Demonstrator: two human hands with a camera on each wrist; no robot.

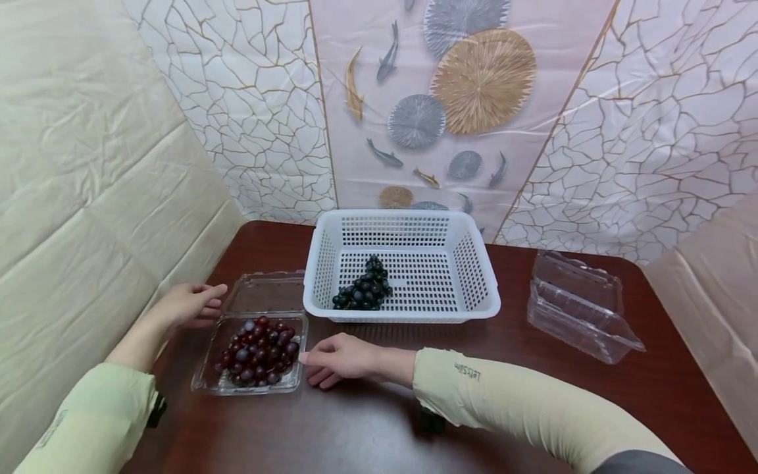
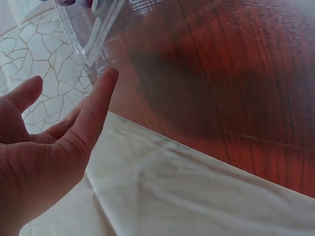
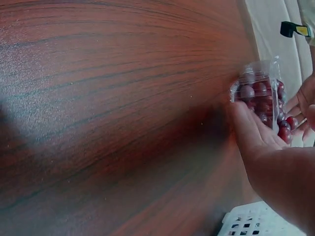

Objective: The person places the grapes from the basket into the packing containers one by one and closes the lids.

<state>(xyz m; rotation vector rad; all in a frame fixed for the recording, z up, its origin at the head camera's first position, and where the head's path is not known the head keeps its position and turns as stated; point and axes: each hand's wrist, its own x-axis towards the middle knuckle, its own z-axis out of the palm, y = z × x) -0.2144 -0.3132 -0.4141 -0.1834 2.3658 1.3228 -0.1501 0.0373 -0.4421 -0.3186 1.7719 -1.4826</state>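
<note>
A bunch of red grapes lies in a clear plastic clamshell box at the left of the table, its lid folded back. My left hand hovers at the box's far left corner, fingers extended and holding nothing; the left wrist view shows this hand with a fingertip close to the clear plastic. Along the right wall of the box is my right hand, its fingertips right at the rim. In the right wrist view the straight fingers of that hand lie alongside the box.
Behind the box, to its right, a white perforated basket stands with a bunch of dark grapes in its left part. Another clear clamshell box, open, is on the right side of the brown table. Patterned sheeting hangs behind.
</note>
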